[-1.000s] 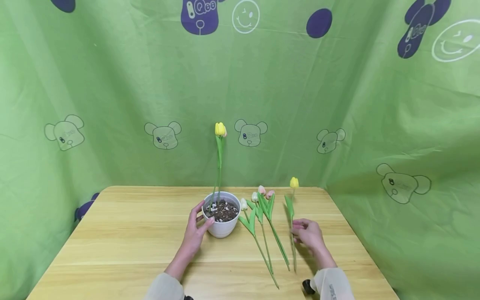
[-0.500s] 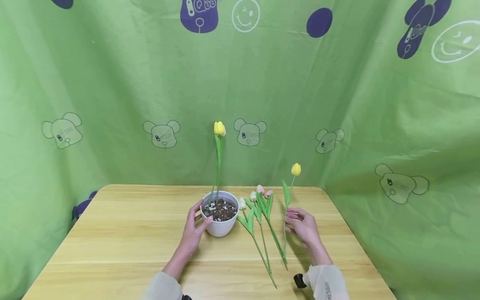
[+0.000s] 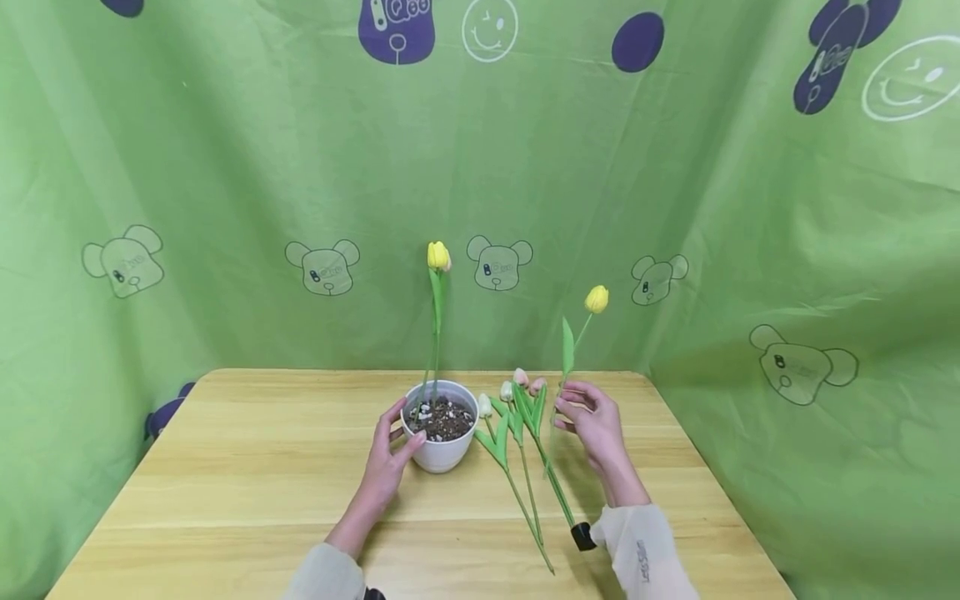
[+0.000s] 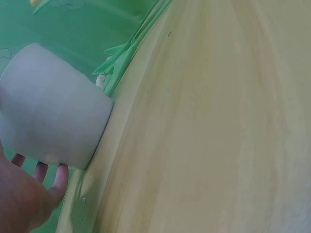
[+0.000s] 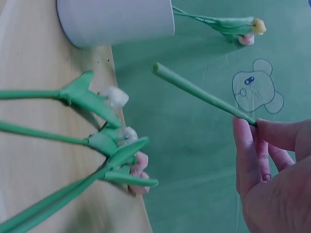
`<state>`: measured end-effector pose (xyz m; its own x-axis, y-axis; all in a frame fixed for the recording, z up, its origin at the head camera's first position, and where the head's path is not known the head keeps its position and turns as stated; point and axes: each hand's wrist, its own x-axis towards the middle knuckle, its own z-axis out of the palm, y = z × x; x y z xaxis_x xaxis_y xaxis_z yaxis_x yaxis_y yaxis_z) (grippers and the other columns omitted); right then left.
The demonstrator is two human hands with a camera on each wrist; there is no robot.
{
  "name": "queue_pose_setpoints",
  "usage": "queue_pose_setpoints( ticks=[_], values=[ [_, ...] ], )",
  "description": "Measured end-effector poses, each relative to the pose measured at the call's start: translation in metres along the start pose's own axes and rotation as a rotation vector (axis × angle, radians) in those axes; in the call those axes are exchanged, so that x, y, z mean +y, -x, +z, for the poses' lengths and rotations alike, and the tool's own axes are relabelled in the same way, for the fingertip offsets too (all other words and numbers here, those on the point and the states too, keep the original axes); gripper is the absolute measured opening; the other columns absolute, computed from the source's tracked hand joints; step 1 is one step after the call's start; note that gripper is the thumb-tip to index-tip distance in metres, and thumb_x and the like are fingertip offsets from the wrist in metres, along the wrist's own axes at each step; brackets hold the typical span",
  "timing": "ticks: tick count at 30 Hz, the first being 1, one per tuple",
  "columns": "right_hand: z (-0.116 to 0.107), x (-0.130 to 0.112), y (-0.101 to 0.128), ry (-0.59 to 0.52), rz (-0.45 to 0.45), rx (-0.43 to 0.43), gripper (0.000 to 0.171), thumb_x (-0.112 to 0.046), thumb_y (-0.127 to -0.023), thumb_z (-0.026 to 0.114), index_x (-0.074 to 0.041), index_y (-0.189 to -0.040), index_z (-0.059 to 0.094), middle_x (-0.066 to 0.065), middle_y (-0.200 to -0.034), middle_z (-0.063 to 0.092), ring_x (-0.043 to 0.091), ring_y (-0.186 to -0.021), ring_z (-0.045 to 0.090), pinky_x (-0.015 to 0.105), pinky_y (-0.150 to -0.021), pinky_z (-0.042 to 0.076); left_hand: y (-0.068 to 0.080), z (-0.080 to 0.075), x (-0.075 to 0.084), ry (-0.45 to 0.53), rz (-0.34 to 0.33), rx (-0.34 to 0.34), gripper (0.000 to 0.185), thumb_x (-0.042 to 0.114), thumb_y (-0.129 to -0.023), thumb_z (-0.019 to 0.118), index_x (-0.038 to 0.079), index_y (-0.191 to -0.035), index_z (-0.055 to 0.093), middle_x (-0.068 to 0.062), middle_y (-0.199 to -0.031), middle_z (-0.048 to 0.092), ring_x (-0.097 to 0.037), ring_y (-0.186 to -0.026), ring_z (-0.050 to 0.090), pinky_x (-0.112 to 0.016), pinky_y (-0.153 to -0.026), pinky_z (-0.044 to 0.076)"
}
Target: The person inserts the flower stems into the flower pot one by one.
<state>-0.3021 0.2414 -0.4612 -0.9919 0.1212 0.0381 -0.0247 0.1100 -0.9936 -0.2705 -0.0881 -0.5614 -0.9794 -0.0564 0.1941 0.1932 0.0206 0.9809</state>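
Note:
My left hand (image 3: 386, 467) holds the white flower pot (image 3: 441, 457) by its left side, thumb at the near rim and fingers round the far side. Dark soil with white bits fills the pot, and a yellow tulip (image 3: 437, 256) stands upright in it with a pink tulip close behind. Above the table, my right hand (image 3: 597, 425) pinches the stem of another yellow tulip (image 3: 596, 299) between thumb and fingers. That tulip leans to the right, its cut stem end (image 5: 163, 73) pointing toward the pot in the right wrist view.
Between pot and right hand, white tulips (image 3: 485, 407) and pink tulips (image 3: 521, 378) lie on the wooden table (image 3: 247, 475), stems toward me. A green curtain (image 3: 360, 167) with printed bears hangs behind and at both sides.
My right hand has lifted the yellow tulip off the table and moved it up and slightly left, its stem tilting. My left hand stays on the pot.

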Motion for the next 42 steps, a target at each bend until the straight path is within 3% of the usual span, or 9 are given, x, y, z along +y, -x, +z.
queue_pose_setpoints(
  ticks=[5, 10, 19, 31, 36, 42],
  values=[
    [0.016, -0.007, -0.004, -0.033, -0.024, -0.002, 0.042, 0.001, -0.098, 0.065, 0.002, -0.139, 0.054, 0.023, -0.132, 0.055, 0.012, -0.096, 0.068, 0.037, -0.090, 0.063, 0.000, -0.001, 0.002, -0.003, -0.002, -0.001, 0.071, 0.032, -0.098, 0.070, 0.027, -0.159, 0.035, -0.016, -0.164, 0.031, -0.047, -0.142, 0.043, -0.068, -0.110, 0.044],
    [0.032, -0.017, -0.008, -0.074, -0.057, -0.010, 0.040, 0.004, -0.096, 0.066, 0.002, -0.135, 0.056, 0.023, -0.129, 0.057, 0.015, -0.095, 0.067, 0.031, -0.084, 0.064, -0.001, -0.001, 0.002, 0.000, 0.002, 0.002, 0.070, 0.031, -0.098, 0.070, 0.027, -0.159, 0.036, -0.016, -0.163, 0.032, -0.048, -0.141, 0.044, -0.068, -0.109, 0.044],
    [0.059, -0.037, -0.018, -0.145, -0.097, -0.027, 0.041, 0.007, -0.094, 0.067, 0.000, -0.133, 0.058, 0.010, -0.116, 0.062, 0.022, -0.096, 0.068, 0.026, -0.079, 0.064, 0.000, 0.000, 0.001, 0.003, -0.003, 0.003, 0.071, 0.031, -0.098, 0.070, 0.027, -0.159, 0.035, -0.016, -0.163, 0.031, -0.048, -0.141, 0.044, -0.068, -0.110, 0.044],
    [0.099, -0.052, -0.031, -0.233, -0.163, -0.004, 0.041, 0.010, -0.093, 0.067, 0.003, -0.132, 0.058, 0.024, -0.122, 0.060, 0.022, -0.094, 0.067, 0.027, -0.076, 0.065, 0.000, 0.000, -0.003, -0.009, -0.011, 0.015, 0.072, 0.033, -0.097, 0.071, 0.028, -0.159, 0.036, -0.015, -0.164, 0.032, -0.046, -0.141, 0.045, -0.068, -0.108, 0.046],
    [0.113, -0.053, -0.036, -0.231, -0.202, 0.019, 0.038, 0.009, -0.093, 0.068, 0.001, -0.129, 0.060, 0.018, -0.115, 0.065, 0.025, -0.096, 0.069, 0.027, -0.077, 0.065, 0.000, 0.000, -0.003, -0.006, -0.009, 0.010, 0.072, 0.034, -0.097, 0.071, 0.029, -0.159, 0.036, -0.014, -0.165, 0.031, -0.045, -0.141, 0.044, -0.067, -0.109, 0.045],
    [0.124, -0.049, -0.042, -0.133, -0.284, -0.011, 0.035, 0.007, -0.093, 0.068, -0.001, -0.126, 0.062, 0.019, -0.114, 0.066, 0.021, -0.093, 0.067, 0.031, -0.079, 0.065, -0.001, 0.002, -0.002, -0.006, -0.013, 0.015, 0.072, 0.033, -0.097, 0.071, 0.029, -0.159, 0.036, -0.015, -0.164, 0.031, -0.046, -0.140, 0.044, -0.068, -0.109, 0.045]
  ],
)
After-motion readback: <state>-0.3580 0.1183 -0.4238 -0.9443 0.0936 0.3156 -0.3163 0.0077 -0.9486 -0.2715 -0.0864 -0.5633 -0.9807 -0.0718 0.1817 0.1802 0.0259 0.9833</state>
